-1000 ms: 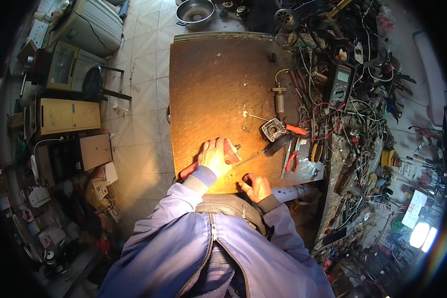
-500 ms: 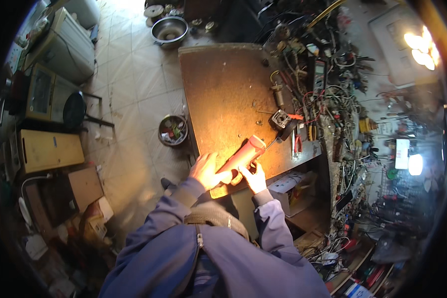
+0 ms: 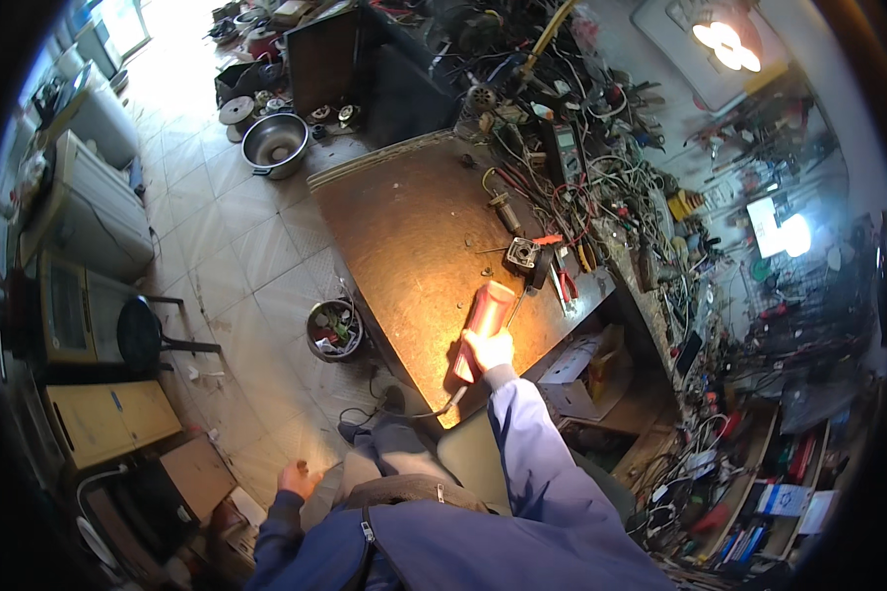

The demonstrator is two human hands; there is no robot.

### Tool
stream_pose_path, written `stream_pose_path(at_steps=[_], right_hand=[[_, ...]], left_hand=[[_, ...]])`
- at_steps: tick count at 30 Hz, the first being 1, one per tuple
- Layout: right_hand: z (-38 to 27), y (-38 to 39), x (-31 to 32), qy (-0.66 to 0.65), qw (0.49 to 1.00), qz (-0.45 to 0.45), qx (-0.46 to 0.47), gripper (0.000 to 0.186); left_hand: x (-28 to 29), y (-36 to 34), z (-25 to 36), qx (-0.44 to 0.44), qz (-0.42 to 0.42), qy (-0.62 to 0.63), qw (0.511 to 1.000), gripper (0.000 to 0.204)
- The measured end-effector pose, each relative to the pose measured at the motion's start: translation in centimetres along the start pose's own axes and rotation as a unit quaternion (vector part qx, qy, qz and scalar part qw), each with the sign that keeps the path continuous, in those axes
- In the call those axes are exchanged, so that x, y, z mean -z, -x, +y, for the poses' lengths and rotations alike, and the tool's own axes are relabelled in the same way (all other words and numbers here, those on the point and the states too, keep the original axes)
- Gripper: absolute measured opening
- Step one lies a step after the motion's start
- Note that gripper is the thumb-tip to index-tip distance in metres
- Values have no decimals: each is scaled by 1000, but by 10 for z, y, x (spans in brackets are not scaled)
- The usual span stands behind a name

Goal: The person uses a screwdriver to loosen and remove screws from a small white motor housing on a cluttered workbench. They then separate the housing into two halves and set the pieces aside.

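My right hand (image 3: 493,349) is closed round the lower part of a red cylindrical tool housing (image 3: 487,310) at the near part of the wooden table. The housing tilts with its wide end away from me. A dark cord (image 3: 450,406) runs from its near end over the table's edge. My left hand (image 3: 300,479) is off the table, low beside my left leg, with nothing visible in it and its fingers loosely apart. Beyond the housing lie a square metal motor part (image 3: 522,253), a motor armature (image 3: 504,213) and red-handled pliers (image 3: 566,284).
The wooden table (image 3: 384,217) has tangled wires (image 3: 581,167) and a multimeter (image 3: 566,148) along its right side. On the floor to the left stand a bin (image 3: 312,340) with scraps, a metal basin (image 3: 274,146) and a dark stool (image 3: 142,332). A lit lamp (image 3: 727,44) hangs at upper right.
My left hand has let go of the red housing and dropped down to my left side. My right hand has moved onto the housing, which now stands more steeply. The view has shifted.
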State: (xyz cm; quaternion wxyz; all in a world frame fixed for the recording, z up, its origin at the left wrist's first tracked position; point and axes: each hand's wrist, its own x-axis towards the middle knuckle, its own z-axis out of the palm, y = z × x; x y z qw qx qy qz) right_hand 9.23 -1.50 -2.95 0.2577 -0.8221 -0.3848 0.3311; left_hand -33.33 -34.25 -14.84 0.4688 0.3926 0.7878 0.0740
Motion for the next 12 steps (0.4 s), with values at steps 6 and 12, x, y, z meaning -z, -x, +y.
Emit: stream_pose_path(at_steps=[6,12], right_hand=[[-44,-19,-5,183,983,-16,-22,70],[-35,-17,-2,141,990,-11,2,85]], left_hand=[[16,27,-40,107,-18,35,993,60],[20,8,-84,121,-16,92,988,60]])
